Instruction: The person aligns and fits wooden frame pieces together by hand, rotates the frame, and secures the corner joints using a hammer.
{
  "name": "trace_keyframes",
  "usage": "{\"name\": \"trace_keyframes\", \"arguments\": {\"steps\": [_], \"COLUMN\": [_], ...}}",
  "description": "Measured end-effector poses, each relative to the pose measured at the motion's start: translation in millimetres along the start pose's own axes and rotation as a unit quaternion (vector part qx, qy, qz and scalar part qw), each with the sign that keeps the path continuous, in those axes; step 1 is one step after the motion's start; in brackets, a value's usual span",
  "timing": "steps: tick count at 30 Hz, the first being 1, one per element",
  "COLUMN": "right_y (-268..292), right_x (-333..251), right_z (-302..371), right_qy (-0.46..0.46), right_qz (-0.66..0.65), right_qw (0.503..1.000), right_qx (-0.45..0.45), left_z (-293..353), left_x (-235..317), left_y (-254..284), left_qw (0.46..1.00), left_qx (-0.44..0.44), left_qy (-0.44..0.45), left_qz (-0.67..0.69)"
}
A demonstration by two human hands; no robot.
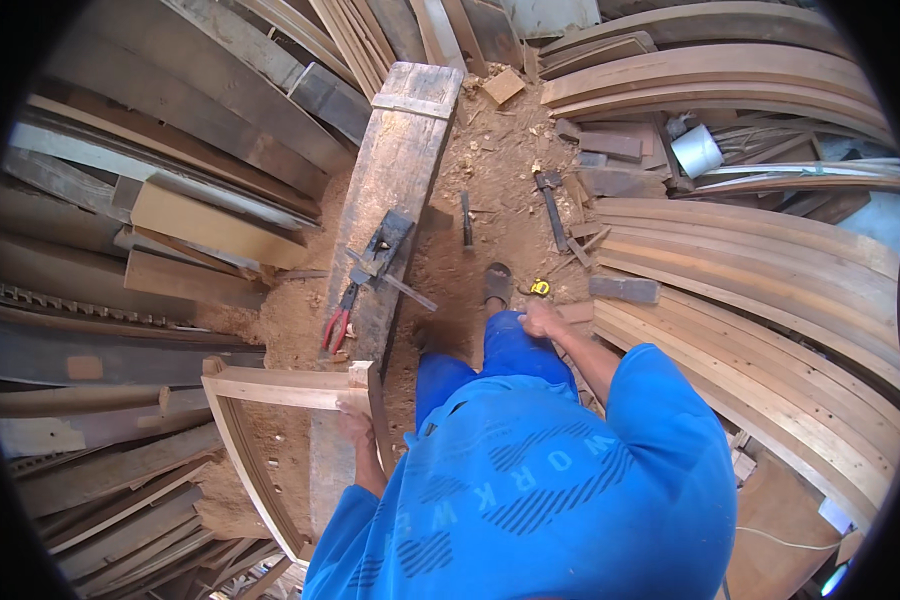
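A pale wooden frame leans at the lower left, over the near end of a long worn plank bench. My left hand is at the frame's corner, fingers curled against its upper rail. By my right knee is my right hand, its fingers bent in; what they hold, if anything, is hidden. Just beyond that hand shows a yellow tape measure. On the bench lie a dark hand plane, red-handled pliers and a thin light strip pointing off the bench edge.
A hammer and a dark chisel-like bar lie on the sawdust-covered floor. Curved boards are stacked at the right, near a white roll. Planks crowd the left side. A small wood block sits beyond.
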State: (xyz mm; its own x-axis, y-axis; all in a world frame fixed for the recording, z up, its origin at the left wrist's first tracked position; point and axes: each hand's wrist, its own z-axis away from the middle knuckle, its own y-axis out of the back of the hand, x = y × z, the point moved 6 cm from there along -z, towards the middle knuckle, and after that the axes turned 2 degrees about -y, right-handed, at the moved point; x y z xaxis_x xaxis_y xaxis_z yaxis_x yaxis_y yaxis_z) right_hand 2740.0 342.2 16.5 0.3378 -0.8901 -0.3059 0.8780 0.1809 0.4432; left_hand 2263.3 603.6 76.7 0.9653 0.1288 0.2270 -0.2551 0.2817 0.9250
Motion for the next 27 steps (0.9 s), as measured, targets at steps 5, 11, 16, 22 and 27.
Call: {"name": "trace_keyframes", "arguments": {"steps": [5, 11, 16, 22, 27], "right_y": [-29.7, -60.4, -64.1, -58.1, -62.7], "right_x": [41.3, 22.4, -28.4, -114.4, -213.8], "right_z": [-9.3, 2.6, -16.9, -32.3, -9.4], "right_qy": [0.017, -0.008, 0.018, 0.145, 0.289], "right_qz": [-0.004, -0.053, -0.003, -0.023, 0.034], "right_qw": [0.999, 0.997, 0.997, 0.987, 0.956], "right_qx": [0.033, 0.047, 0.081, 0.072, 0.016], "left_z": [-4.1, -14.6, -15.0, 4.8, 25.5], "left_x": [0.2, -22.1, -16.2, 31.4, 24.3], "left_y": [4.8, -28.7, -22.2, 24.1, 69.6], "left_qw": [0.983, 0.931, 0.907, 0.953, 0.962], "left_qx": [-0.063, -0.127, -0.161, -0.192, -0.185], "left_qy": [0.163, 0.092, 0.126, 0.068, 0.076], "left_qz": [0.046, 0.329, 0.369, 0.224, 0.186]}}
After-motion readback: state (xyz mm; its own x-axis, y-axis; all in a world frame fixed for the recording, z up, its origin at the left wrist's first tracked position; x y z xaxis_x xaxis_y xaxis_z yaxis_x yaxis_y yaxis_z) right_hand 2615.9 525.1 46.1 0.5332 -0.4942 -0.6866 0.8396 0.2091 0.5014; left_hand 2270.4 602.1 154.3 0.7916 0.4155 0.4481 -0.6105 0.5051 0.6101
